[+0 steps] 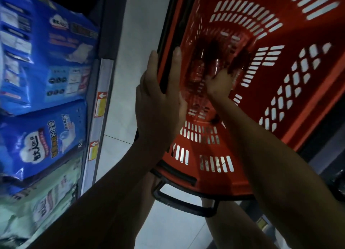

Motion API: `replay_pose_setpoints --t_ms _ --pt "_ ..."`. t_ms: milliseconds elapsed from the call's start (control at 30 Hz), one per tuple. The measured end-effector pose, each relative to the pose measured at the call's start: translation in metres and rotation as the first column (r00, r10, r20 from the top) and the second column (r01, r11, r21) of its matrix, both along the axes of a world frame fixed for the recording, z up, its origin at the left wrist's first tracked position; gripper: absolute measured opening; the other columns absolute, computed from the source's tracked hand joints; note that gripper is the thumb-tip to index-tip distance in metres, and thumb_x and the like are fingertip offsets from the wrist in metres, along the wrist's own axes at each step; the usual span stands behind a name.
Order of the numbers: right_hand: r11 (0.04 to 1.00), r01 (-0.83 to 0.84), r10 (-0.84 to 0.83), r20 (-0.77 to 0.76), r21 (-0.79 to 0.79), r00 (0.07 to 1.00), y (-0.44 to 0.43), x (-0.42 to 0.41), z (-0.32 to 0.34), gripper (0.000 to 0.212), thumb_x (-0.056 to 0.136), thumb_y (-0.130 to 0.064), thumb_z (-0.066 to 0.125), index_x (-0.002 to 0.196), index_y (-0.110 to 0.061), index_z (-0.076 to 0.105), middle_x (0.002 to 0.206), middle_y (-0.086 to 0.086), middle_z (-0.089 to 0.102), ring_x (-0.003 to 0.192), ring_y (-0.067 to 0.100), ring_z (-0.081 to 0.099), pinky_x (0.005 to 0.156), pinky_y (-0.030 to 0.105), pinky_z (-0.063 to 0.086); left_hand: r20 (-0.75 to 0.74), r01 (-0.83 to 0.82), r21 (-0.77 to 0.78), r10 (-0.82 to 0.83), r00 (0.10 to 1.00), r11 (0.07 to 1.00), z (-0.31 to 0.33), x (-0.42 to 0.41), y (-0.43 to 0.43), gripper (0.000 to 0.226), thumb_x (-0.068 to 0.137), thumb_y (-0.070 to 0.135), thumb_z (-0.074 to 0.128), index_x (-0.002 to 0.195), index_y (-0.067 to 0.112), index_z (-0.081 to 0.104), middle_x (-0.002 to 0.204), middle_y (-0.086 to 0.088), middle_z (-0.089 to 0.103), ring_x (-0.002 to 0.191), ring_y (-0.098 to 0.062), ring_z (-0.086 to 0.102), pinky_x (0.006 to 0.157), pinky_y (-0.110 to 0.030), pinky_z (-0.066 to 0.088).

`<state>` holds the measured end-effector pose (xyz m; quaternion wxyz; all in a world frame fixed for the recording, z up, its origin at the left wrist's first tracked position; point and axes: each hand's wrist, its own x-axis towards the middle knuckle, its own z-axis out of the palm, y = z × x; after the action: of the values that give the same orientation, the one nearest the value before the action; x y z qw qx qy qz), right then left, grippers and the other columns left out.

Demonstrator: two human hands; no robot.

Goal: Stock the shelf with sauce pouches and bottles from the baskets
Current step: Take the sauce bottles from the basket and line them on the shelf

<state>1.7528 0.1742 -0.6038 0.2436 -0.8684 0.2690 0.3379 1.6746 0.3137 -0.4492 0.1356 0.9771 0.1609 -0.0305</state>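
Observation:
A red plastic basket (280, 103) with slotted walls fills the right and middle of the view, which is tilted. On its bottom lie clear sauce bottles (200, 67) with dark red contents, blurred. My left hand (158, 95) grips the basket's black-edged left rim, thumb inside and fingers outside. Reaching down into the basket, my right hand (221, 81) has its fingers curled on one of the sauce bottles. I see no pouches.
A shelf on the left holds large blue packs (46, 49) and a pale green pack (37, 202). Its grey front rail (97, 121) carries red and yellow price tags. The basket's black handle (184, 206) hangs at its near end over the white tiled floor (136, 34).

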Motion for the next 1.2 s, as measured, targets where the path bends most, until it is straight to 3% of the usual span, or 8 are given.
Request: replay_pose_setpoints --t_ms 133,300,433,533,667,767,933,1200 --pt "0.823 0.461 -0.404 -0.227 0.333 0.886 -0.026 -0.019 0.045 0.056 0.068 -0.043 0.083 0.113 -0.011 0.072 0.103 0.010 0.077 0.093 0.028 0.075 0.087 0.048 0.062 -0.015 0.069 -0.034 -0.069 0.997 0.997 0.038 0.003 -0.010 0.061 0.101 0.029 0.051 0.159 0.015 0.037 0.159 -0.023 0.035 0.147 -0.035 0.038 0.117 -0.048 0.041" --pt "0.625 0.548 -0.428 -0.343 0.556 0.836 -0.054 -0.040 0.189 0.050 0.087 -0.021 0.081 0.134 -0.014 0.064 0.113 0.005 0.077 0.098 0.021 0.076 0.089 0.042 0.062 -0.084 0.059 -0.345 -0.093 0.992 0.937 0.088 0.020 -0.017 0.046 0.101 0.033 0.055 0.143 0.014 0.053 0.144 -0.010 0.052 0.126 -0.023 0.059 0.101 -0.045 0.057" --pt "0.597 0.374 -0.273 -0.259 0.710 0.927 -0.066 -0.044 0.276 0.047 0.086 -0.021 0.081 0.129 -0.031 0.065 0.111 -0.010 0.078 0.104 0.011 0.074 0.088 0.034 0.061 -0.484 -0.452 -0.727 0.082 0.871 0.517 0.128 0.046 -0.032 0.059 0.096 0.051 0.064 0.148 0.029 0.045 0.137 0.004 0.060 0.115 -0.010 0.066 0.097 -0.040 0.059" --pt "0.568 0.245 -0.167 -0.182 0.785 0.969 -0.065 -0.037 0.306 0.042 0.091 -0.009 0.073 0.122 -0.036 0.067 0.114 -0.015 0.075 0.109 0.004 0.070 0.088 0.024 0.059 -0.570 -0.578 -0.785 0.107 0.815 0.223 0.141 0.060 -0.033 0.047 0.099 0.037 0.066 0.142 0.019 0.054 0.126 -0.001 0.071 0.109 -0.016 0.073 0.094 -0.037 0.061" --pt "0.653 0.349 -0.353 -0.138 0.672 0.926 -0.062 -0.026 0.259 0.024 0.097 0.000 0.054 0.106 -0.011 0.074 0.100 -0.002 0.075 0.095 0.017 0.071 0.073 0.026 0.057 -0.530 -0.585 -0.782 0.263 0.806 0.217 0.139 0.064 -0.024 0.038 0.101 0.033 0.062 0.136 0.018 0.056 0.121 -0.001 0.073 0.102 -0.017 0.076 0.082 -0.031 0.064" --pt "0.829 0.237 -0.277 0.003 0.507 0.961 -0.040 -0.016 0.181 0.014 0.095 -0.009 0.061 0.106 -0.010 0.072 0.100 -0.001 0.073 0.095 0.017 0.068 0.085 0.035 0.058 -0.533 -0.602 -0.762 0.296 0.793 0.239 0.128 0.063 -0.010 0.029 0.104 0.032 0.058 0.129 0.017 0.058 0.109 -0.001 0.076 0.093 -0.018 0.077 0.078 -0.031 0.062" --pt "0.967 -0.028 0.024 0.018 0.252 1.000 0.005 0.006 0.056 0.046 0.095 -0.039 0.060 0.128 -0.006 0.059 0.126 0.019 0.068 0.117 0.037 0.064 0.098 0.043 0.052 -0.539 -0.587 -0.753 0.232 0.810 0.297 0.105 0.054 0.003 0.017 0.104 0.032 0.055 0.115 0.021 0.062 0.092 -0.001 0.077 0.085 -0.017 0.076 0.079 -0.032 0.061" --pt "0.986 0.095 -0.102 0.042 0.139 0.994 0.045 0.011 -0.053 0.070 0.081 -0.051 0.064 0.132 -0.006 0.052 0.129 0.017 0.064 0.119 0.036 0.063 0.101 0.046 0.052 -0.566 -0.603 -0.752 0.209 0.798 0.267 0.068 0.044 0.012 0.015 0.101 0.027 0.062 0.112 0.016 0.063 0.090 -0.010 0.076 0.078 -0.024 0.076 0.074 -0.034 0.061"
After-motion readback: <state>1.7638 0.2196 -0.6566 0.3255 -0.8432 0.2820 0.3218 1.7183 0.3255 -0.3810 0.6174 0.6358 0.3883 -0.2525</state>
